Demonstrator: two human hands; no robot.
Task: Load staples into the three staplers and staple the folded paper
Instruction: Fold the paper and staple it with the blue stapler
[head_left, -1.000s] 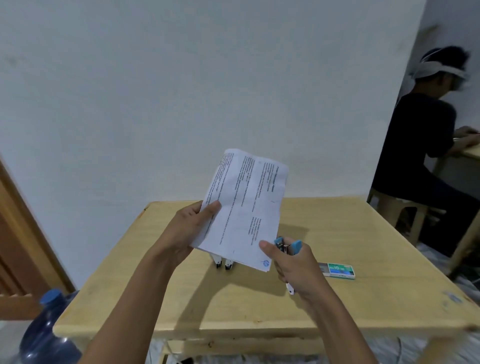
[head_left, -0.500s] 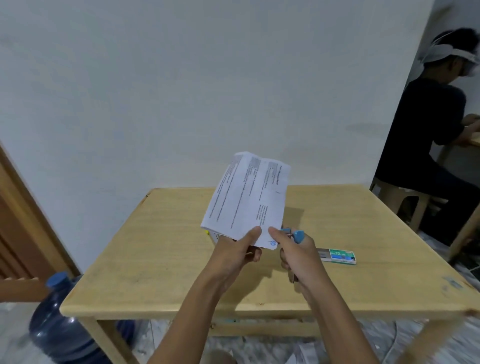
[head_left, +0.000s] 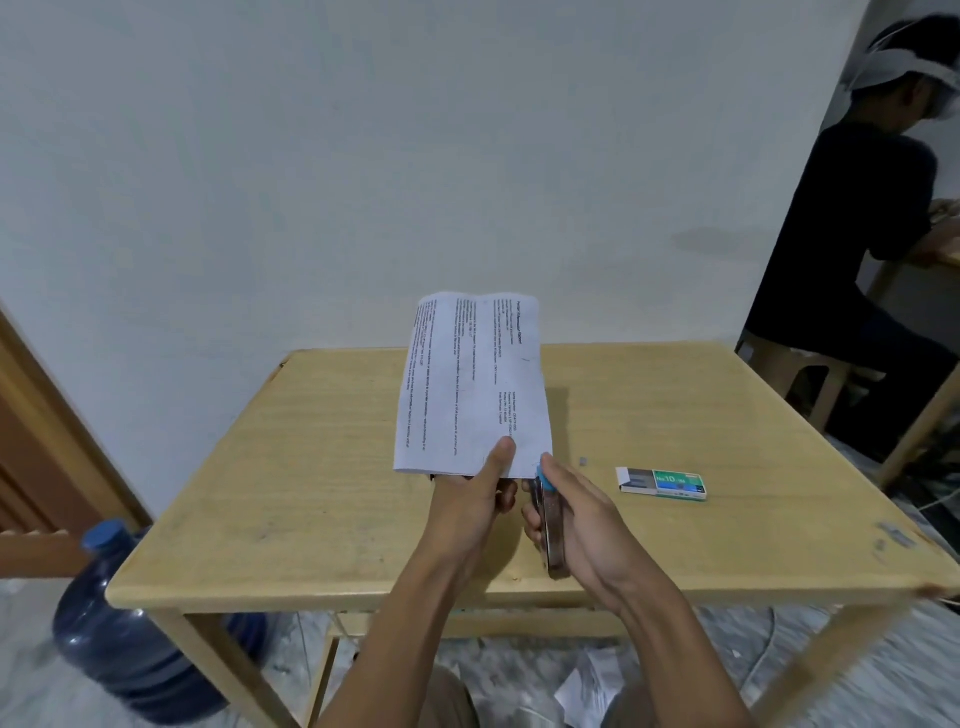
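My left hand (head_left: 475, 496) pinches the near edge of the folded printed paper (head_left: 470, 384), which stands up over the wooden table (head_left: 311, 499). My right hand (head_left: 576, 512) grips a metal stapler with a blue tip (head_left: 548, 525); the blue tip touches the paper's lower right corner. A green and white staple box (head_left: 662, 483) lies on the table to the right of my hands. A small loose bit of staples (head_left: 583, 460) lies between them. The other staplers are hidden behind the paper.
A blue water jug (head_left: 124, 639) stands on the floor at the table's left front leg. Another person (head_left: 852, 234) sits on a stool at the far right. Crumpled paper (head_left: 587, 686) lies on the floor under the table.
My left hand has shifted from the paper's left side to its near edge. The paper has turned more upright, and the stapler's tip has come up to its lower right corner.
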